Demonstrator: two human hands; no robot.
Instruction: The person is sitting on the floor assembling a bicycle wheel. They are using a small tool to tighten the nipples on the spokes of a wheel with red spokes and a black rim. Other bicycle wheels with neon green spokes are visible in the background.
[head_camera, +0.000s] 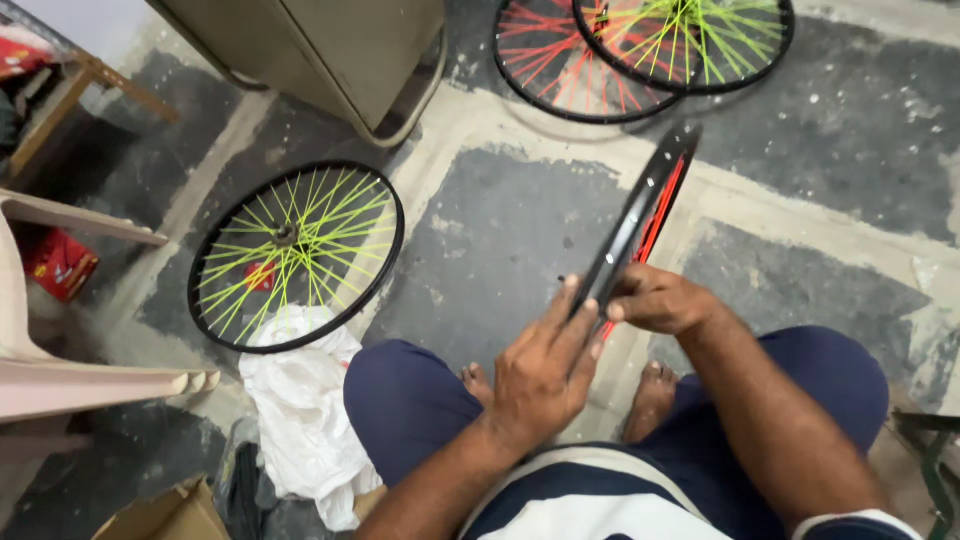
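I count four bicycle wheels in my feed. One black-rimmed wheel with red spokes (640, 215) is held on edge at the centre of the frame, tilted so its top leans toward the upper right. A second wheel with yellow-green spokes (297, 256) lies flat on the floor (500, 230) at centre left. Two more lie at the top edge: a red-spoked wheel (575, 65) and, overlapping it to the right, a green-spoked wheel (690, 42).

Hands counted: two, both the person's own. The left hand (545, 365) comes up from the bottom centre, forearm angled toward the upper right, its fingers (575, 320) stretched long and laid against the near side of the held rim, not clenched. The right hand (660, 300) enters from the lower right, wrist bent inward, fingers curled and gripping the lower part of the same rim from the far side. Both hands touch the wheel just above the knees.

Two bare feet rest on the floor under the hands, between the legs in dark blue shorts.

Other items, one each: a white cloth (305, 410) at lower left, touching the edge of the flat yellow-green wheel; a beige cabinet (330, 50) at the top left; a cardboard box (165, 515) at the bottom left corner.
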